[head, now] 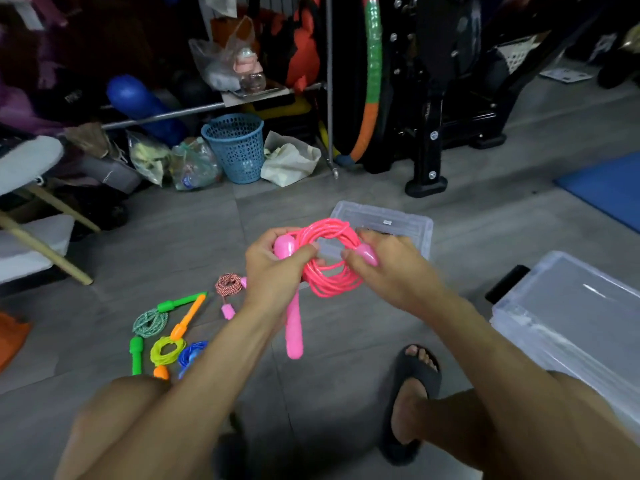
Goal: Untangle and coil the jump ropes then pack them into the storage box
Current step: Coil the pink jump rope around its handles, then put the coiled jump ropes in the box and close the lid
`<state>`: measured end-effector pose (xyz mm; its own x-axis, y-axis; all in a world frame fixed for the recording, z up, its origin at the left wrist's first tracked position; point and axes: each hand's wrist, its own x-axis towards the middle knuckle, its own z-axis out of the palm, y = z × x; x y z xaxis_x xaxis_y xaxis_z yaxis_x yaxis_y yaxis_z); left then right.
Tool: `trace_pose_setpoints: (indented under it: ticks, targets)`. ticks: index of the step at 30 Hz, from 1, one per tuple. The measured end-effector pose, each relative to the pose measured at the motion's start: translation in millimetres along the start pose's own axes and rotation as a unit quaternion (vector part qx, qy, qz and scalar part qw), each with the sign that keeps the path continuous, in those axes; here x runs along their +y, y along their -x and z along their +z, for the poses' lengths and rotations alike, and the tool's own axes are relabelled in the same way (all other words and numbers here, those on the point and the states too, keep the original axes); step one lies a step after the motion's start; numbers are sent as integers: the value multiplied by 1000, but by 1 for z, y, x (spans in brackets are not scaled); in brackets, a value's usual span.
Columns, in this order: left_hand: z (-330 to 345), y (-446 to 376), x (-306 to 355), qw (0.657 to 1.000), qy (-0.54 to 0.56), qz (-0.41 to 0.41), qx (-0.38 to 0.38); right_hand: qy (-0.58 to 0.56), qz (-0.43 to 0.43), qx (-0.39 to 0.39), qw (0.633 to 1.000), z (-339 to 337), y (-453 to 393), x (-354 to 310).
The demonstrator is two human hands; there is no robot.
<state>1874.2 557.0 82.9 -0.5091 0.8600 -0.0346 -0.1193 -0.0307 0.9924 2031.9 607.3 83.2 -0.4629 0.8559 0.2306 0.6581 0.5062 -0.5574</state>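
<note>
Entry: pink jump rope (329, 261) is held in the air between both hands, above the floor (173, 237) and just in front of the clear lid (398, 220) lying flat there. Left hand (273, 268) is curled round the coil's left side together with one pink handle (293, 327), which hangs straight down below the fist. Right hand (391, 268) pinches the second handle (367, 254) against the coil's right side. Both grips are clamped, none slack.

Handling, my judgement: the cord looks thin, smooth plastic, light and springy, so the loops will likely try to fan out if either pinch loosens (the handles are the only stiff parts). I would keep hold where loops and handle bunch together, not on a single strand.

Storage box (568, 313) stands at the right edge of the floor in view, near the right forearm. Other coiled ropes (162, 337) lie on the floor left of the left forearm.
</note>
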Motion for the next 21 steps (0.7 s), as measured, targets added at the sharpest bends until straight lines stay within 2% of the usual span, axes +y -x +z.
trace_pose_setpoints:
  ticks: [3,5,8,12,16,18,21]
  targets:
    - [7,5,-10,999,9,-15,38,49,-37,-40,997,-20,9,5]
    - [18,13,-16,999,25,-36,32,59,-56,-56,995,-38,14,10]
    - [46,20,-17,994,76,-65,-46,-80,-8,-37,996,-66,23,31]
    - [106,22,-17,975,114,-91,-169,-273,108,13,956,-98,39,69]
    - [179,24,-47,960,55,-99,-255,-295,187,126,928,-110,56,123]
    - [217,27,-69,948,-13,-78,-307,-255,195,183,929,-124,68,153]
    - [277,34,-100,916,-130,-41,-377,-177,204,221,937,-152,86,204]
